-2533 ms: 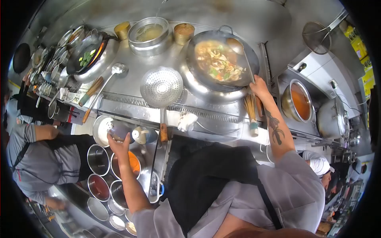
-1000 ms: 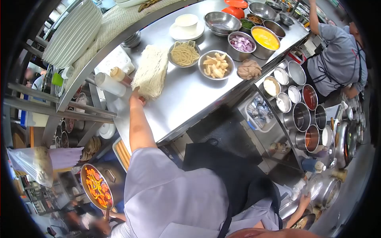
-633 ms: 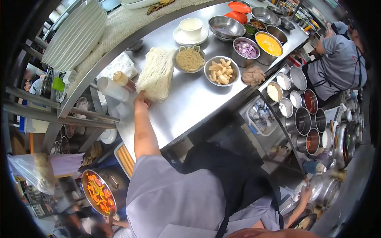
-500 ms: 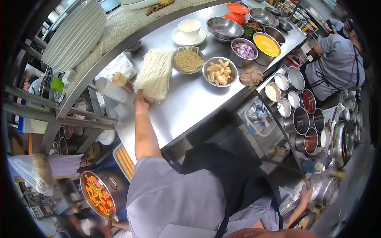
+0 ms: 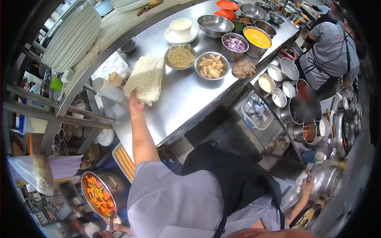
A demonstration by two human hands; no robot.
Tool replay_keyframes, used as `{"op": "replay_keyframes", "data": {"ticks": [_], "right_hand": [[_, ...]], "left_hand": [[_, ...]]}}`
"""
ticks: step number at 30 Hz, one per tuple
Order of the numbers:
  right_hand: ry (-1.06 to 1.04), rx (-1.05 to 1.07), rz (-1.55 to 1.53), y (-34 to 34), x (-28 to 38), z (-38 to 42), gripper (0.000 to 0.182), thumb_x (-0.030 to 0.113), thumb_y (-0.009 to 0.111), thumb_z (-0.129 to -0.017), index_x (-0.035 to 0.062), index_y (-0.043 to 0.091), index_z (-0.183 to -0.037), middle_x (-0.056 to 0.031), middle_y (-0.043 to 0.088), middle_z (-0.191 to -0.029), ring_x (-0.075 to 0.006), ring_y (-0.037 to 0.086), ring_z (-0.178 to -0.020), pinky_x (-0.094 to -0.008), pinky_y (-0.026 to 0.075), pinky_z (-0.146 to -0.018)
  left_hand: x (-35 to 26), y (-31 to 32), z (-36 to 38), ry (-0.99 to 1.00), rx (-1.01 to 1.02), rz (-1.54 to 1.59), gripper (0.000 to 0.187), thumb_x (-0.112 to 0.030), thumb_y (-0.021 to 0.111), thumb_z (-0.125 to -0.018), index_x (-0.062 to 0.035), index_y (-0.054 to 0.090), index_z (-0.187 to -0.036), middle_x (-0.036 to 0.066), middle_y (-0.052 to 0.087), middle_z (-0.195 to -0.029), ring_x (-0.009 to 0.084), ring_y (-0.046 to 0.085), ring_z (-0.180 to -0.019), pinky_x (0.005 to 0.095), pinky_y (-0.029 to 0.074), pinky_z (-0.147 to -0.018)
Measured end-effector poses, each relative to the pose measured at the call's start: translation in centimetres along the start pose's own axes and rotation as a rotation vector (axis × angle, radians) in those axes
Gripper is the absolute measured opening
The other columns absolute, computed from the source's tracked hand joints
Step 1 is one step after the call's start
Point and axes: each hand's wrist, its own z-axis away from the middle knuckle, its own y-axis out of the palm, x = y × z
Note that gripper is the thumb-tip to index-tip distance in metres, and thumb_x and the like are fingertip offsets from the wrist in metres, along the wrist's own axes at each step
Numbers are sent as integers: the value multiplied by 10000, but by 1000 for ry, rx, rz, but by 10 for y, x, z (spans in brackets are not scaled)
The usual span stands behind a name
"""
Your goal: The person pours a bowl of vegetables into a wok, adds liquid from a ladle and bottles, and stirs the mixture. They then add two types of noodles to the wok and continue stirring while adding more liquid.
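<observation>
My left hand [image 5: 136, 102] reaches across the steel counter and grips the near edge of a flat block of dry rice vermicelli [image 5: 146, 77]. Its thumb is on the side, and the other fingers are partly hidden beneath the noodles. A steel bowl of thick yellow noodles [image 5: 180, 58] stands just right of the block. On the left are a squeeze bottle [image 5: 108, 89] and a smaller bottle with a tan cap [image 5: 116, 79]. Low at the right edge, my right hand [image 5: 306, 185] is closed around a white cloth [image 5: 301, 179], beside a perforated metal strainer [image 5: 317, 178].
Along the counter [image 5: 178, 107] stand bowls of fried pieces [image 5: 212, 66], chopped red onion [image 5: 234, 43] and orange liquid [image 5: 257, 38]. A co-worker [image 5: 331, 51] stands at the right, near several pots. A pan of cut vegetables [image 5: 99, 194] is at lower left.
The vermicelli block has come slightly toward me in my left hand, uncovering more of the metal bowls behind it. The whole view has shifted a little. My right hand has stayed low at the right.
</observation>
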Motion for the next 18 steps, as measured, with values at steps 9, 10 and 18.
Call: {"op": "replay_keyframes", "data": {"ticks": [9, 10, 18], "right_hand": [[-230, -32, 98, 6, -55, -28, 576, 110, 655, -830, -15, 437, -1349, -123, 556, -883, -201, 560, -681, -321, 444, -598], [-74, 28, 80, -1, -29, -20, 593, 126, 674, -806, -44, 460, -1332, -191, 597, -1017, -267, 588, -887, -356, 473, -801], [-141, 5, 31, -17, -98, -12, 578, 136, 653, -825, -44, 451, -1336, -229, 597, -1164, -318, 605, -1011, -370, 469, -880]], "left_hand": [[-51, -23, 108, -14, -11, -66, 503, -45, 618, -856, 20, 432, -1319, 175, 547, -1266, 349, 570, -1132, 483, 504, -931], [-58, -26, 121, -29, 6, -73, 492, -48, 617, -857, 20, 442, -1311, 174, 558, -1257, 341, 574, -1128, 474, 504, -933], [-104, 12, 227, -40, 130, -211, 461, -135, 600, -881, 51, 480, -1286, 177, 571, -1258, 304, 573, -1141, 425, 486, -954]]}}
